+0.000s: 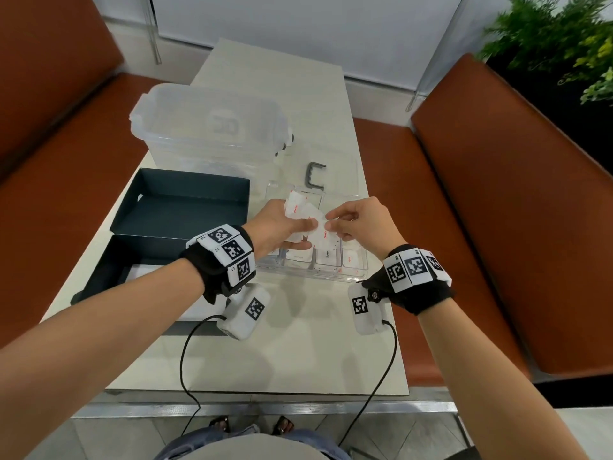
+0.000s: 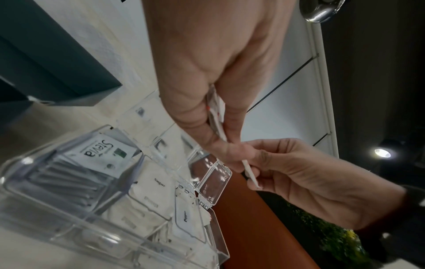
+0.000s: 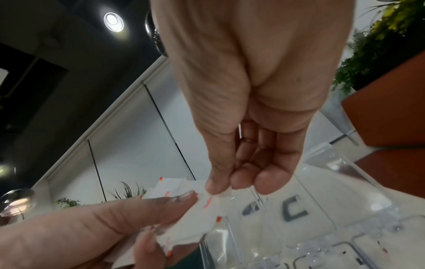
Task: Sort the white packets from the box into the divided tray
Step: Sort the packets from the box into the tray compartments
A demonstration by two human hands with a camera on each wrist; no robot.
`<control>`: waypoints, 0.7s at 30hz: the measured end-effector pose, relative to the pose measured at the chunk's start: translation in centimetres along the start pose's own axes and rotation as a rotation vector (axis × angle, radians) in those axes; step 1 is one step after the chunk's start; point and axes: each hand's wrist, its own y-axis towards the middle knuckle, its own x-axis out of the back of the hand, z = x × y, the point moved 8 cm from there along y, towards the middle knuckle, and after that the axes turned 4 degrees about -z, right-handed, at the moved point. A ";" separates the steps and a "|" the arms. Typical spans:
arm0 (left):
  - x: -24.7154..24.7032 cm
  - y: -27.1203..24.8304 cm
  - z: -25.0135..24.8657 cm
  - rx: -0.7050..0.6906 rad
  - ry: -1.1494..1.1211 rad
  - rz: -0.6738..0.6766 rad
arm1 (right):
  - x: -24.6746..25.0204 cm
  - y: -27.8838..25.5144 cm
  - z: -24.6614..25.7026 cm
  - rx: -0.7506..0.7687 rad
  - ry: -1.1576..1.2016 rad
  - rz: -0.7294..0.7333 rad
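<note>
My left hand (image 1: 300, 227) grips a fanned stack of white packets (image 1: 298, 207) with red print, just above the clear divided tray (image 1: 331, 277). My right hand (image 1: 331, 222) pinches the edge of one packet (image 1: 324, 235) of that stack between thumb and forefinger. In the left wrist view the packets (image 2: 216, 112) show edge-on between thumb and fingers, and the right hand (image 2: 253, 163) holds their lower tip. The right wrist view shows the right fingertips (image 3: 218, 187) on the packet corner (image 3: 207, 202). The tray (image 2: 69, 209) holds Stevia (image 2: 101, 149), Sugar (image 2: 156, 182) and Pepper (image 2: 186, 216) packets in separate compartments.
A dark open box (image 1: 185, 210) lies left of the tray, with its other half (image 1: 109, 270) nearer me and something white inside. A large clear plastic tub (image 1: 212, 127) stands behind. A grey handle (image 1: 315, 175) sits beyond the tray. Orange benches (image 1: 497, 210) flank the narrow table.
</note>
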 end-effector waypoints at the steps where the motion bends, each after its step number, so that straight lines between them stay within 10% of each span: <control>1: 0.0 0.1 0.0 -0.005 -0.003 -0.005 | -0.2 0.0 -0.2 -0.017 0.003 0.003; 21: -1.7 0.1 0.6 0.071 -0.248 0.067 | -0.2 0.1 -0.5 -0.092 0.252 -0.136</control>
